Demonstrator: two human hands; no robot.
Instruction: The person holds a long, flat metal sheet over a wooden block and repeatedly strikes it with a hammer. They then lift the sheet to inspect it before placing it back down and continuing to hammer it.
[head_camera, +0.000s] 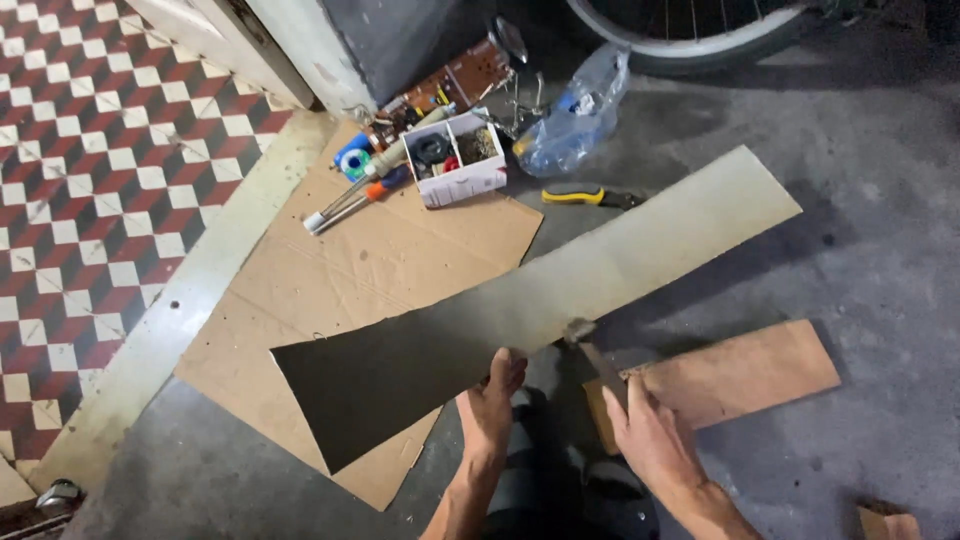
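Box (462, 160) — small parts inside; hands (570, 420) — grey sheet (540, 300)

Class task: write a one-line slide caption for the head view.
Left hand holds a long grey cardboard strip; right hand works a tool at its edge.

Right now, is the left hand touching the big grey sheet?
Touching. The head view shows the left hand gripping the lower edge of the grey sheet, its fingers curled over that edge with no gap.
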